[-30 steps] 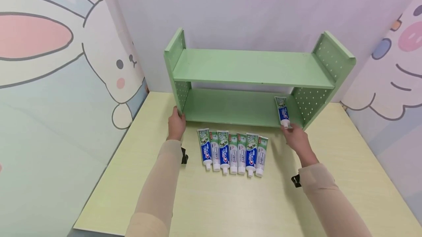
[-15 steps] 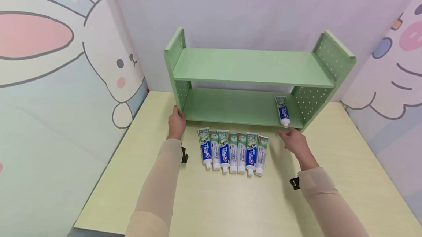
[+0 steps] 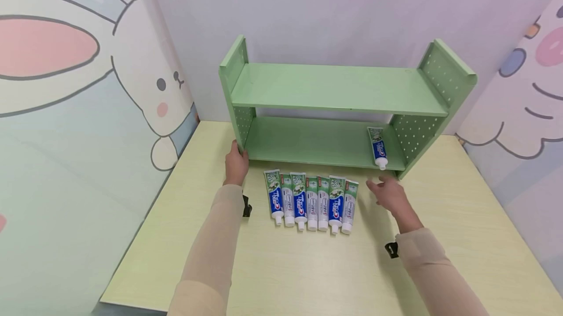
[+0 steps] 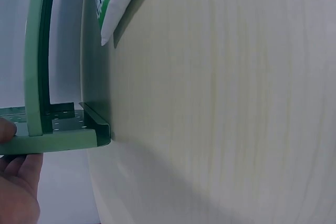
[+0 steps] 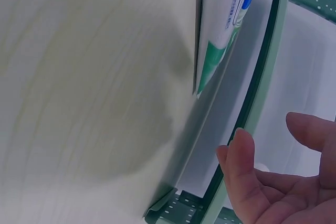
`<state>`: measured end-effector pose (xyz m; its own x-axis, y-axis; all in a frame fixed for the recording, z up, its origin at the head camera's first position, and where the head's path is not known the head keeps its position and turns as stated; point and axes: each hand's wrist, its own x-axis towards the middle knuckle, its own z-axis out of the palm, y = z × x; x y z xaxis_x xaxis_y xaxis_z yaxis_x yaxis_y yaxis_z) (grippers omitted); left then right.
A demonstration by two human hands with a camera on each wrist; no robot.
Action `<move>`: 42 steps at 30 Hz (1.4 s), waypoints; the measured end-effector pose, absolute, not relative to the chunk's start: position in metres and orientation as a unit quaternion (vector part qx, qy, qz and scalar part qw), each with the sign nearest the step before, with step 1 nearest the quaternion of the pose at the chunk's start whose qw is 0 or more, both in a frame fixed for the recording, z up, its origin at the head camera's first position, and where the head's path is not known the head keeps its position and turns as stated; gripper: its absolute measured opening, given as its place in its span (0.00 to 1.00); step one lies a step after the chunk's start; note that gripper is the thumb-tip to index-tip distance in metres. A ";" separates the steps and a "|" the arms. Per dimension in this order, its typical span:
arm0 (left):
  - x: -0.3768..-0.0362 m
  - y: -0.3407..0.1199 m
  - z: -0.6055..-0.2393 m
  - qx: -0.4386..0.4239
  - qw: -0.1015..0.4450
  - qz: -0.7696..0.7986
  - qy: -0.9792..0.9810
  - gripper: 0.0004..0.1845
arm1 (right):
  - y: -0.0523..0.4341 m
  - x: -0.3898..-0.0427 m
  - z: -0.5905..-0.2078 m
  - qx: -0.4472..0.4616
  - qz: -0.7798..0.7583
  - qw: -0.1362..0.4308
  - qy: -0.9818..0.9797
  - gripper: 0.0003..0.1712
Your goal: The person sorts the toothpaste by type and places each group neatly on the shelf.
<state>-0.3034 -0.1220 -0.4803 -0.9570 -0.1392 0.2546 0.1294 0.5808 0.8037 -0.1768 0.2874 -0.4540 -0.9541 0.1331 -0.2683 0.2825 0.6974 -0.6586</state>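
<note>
Since a second ago, we see the right hand (image 3: 389,194) has drawn back from the toothpaste tube on the shelf (image 3: 378,147) and now hovers over the table (image 3: 462,218), fingers loosely spread, holding nothing. That tube lies flat at the right end of the lower board, white cap toward us. The left hand (image 3: 236,165) grips the left front post of the green metal shelf (image 3: 338,89), whose side panels are perforated. Seven soft tubes (image 3: 311,200) lie side by side on the pale wood-grain top; blue labels look like "Crest", the rest too small to read.
</note>
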 end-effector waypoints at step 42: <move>-0.299 -0.123 -0.481 0.007 0.143 -0.463 -0.875 0.20 | 0.240 -0.158 -0.467 0.101 -0.304 0.176 0.931 0.36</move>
